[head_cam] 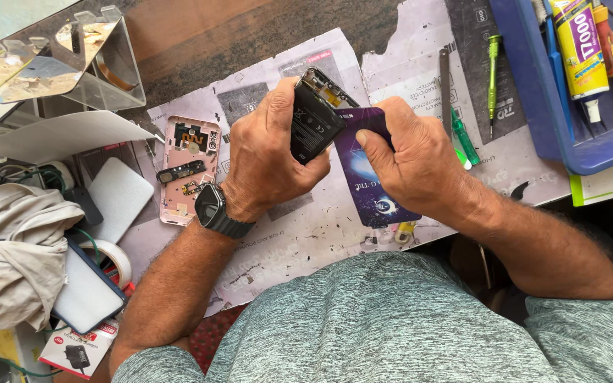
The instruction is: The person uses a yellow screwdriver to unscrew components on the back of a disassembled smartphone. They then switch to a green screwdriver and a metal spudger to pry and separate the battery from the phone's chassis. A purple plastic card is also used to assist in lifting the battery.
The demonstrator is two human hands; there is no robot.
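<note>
Gripping an opened phone (315,117) tilted above the paper-covered bench, our left hand (267,152) wraps tight around its black battery side — our right hand (409,159) pinches a purple card (374,184) just beside it. A pink back cover (191,167) lies nearby — left.

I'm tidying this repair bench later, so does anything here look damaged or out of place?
Yes. The paper mat covering the table is torn and ragged along its edges, with scuffed patches. A pink phone back cover lies open left of the left hand, small loose parts resting on it.
</note>
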